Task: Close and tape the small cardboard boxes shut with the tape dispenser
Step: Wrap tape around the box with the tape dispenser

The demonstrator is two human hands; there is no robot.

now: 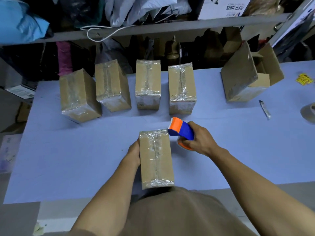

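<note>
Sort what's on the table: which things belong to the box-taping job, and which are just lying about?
Job:
box in hand
tape dispenser
left hand
right hand
four taped boxes
open box

Lying about:
knife
yellow packets
tape roll

A single view is given, taken from a wide-angle camera worn on the head and aimed forward and steeply down. The table [68,150] is seen from above at close range, its near edge met low in the frame, just above the person's chest. Straight lines are bowed towards the frame's borders. A shelf [153,28] is caught along the top. No second view is supplied.
</note>
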